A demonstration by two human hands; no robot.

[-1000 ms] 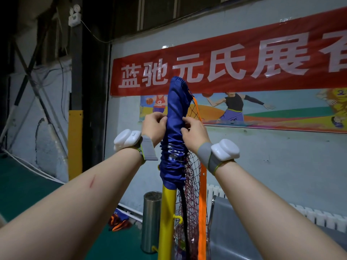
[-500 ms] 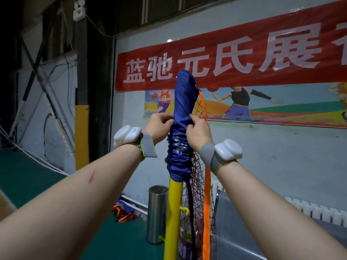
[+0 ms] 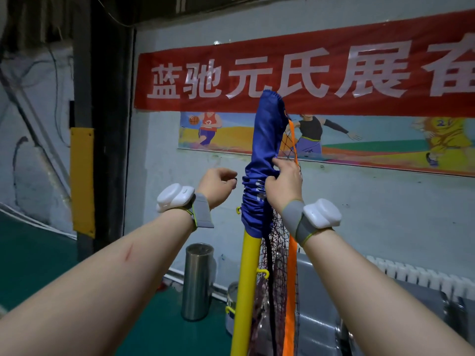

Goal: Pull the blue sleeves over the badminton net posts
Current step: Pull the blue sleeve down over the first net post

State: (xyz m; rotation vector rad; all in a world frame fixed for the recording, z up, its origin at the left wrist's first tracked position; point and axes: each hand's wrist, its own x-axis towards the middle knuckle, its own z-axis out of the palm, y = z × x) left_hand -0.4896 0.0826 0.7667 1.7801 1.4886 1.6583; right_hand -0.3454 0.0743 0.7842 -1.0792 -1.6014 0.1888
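Atop the post (image 3: 246,278), bunched blue sleeve (image 3: 265,140)

Head-worn camera, facing forward, near post (image 3: 245,278)

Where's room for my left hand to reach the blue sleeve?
Free: the left side of the bunched blue fabric sleeve, toward your left hand. Crowded: its right side, with right hand, dark mesh net, orange tape.

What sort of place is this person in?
Probably an indoor sports hall, set for badminton: a yellow net post with a blue sleeve and bunched net stands on green court flooring, and a wall mural shows basketball players.
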